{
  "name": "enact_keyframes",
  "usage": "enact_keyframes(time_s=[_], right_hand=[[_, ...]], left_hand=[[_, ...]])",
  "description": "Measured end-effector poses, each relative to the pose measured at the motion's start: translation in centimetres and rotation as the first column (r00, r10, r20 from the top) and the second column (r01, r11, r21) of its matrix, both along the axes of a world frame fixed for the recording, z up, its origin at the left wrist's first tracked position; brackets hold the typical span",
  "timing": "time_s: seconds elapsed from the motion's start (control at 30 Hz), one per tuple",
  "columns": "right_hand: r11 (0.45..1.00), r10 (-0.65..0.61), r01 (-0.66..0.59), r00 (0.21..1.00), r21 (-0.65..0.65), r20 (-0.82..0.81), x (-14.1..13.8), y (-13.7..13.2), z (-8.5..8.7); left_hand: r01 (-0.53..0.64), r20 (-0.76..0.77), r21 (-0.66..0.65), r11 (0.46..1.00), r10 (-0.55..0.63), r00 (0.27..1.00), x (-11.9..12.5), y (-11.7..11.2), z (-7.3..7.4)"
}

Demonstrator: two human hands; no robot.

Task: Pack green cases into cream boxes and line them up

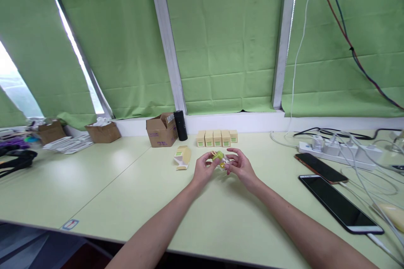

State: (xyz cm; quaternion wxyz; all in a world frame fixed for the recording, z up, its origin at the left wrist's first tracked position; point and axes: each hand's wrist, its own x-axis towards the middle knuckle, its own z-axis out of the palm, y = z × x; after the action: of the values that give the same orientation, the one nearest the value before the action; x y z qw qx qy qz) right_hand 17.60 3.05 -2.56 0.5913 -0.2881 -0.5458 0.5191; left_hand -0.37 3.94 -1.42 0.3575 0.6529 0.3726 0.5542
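Note:
Between my hands, above the table, is a small yellow-green object [219, 156] with a see-through part; its exact kind is too small to make out. My left hand [203, 169] pinches its green end between thumb and fingers. From the other side, my right hand [243, 170] has thumb and fingers closed at the see-through end. Left of my hands, an opened small cream carton [182, 157] lies with its flaps out. Just behind my hands stand several small cream boxes [217, 138] with green squares, side by side.
At the back are a cardboard box [161, 131] and a black cylinder [180, 125]. To the right lie a large phone [341, 204], another phone [322, 168], and a white power strip [339, 155] with tangled cables. Farther left are a paper stack [70, 143] and a brown box [103, 132].

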Motion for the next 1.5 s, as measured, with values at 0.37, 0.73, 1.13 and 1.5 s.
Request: enact_keyframes(time_s=[0.37,0.73,1.13,1.5], right_hand=[[1.0,0.006,-0.006,1.0,-0.006,0.022,0.0,0.0,-0.1],[0.999,0.022,-0.023,0.999,-0.026,-0.034,0.1,-0.7,0.6],[0.998,0.045,-0.045,0.999,0.032,-0.007,-0.1,-1.1,0.9],[0.999,0.034,-0.034,0.997,0.005,-0.064,-0.3,-0.7,1.0]], left_hand=[[0.022,-0.027,-0.018,1.0,-0.022,0.999,-0.2,-0.2,0.2],[0.061,0.032,0.011,0.998,-0.062,0.998,-0.1,-0.4,0.3],[0.022,-0.076,0.074,0.997,-0.017,0.997,0.5,-1.3,0.9],[-0.042,-0.111,0.112,0.993,0.054,0.992,0.4,-0.9,0.6]])
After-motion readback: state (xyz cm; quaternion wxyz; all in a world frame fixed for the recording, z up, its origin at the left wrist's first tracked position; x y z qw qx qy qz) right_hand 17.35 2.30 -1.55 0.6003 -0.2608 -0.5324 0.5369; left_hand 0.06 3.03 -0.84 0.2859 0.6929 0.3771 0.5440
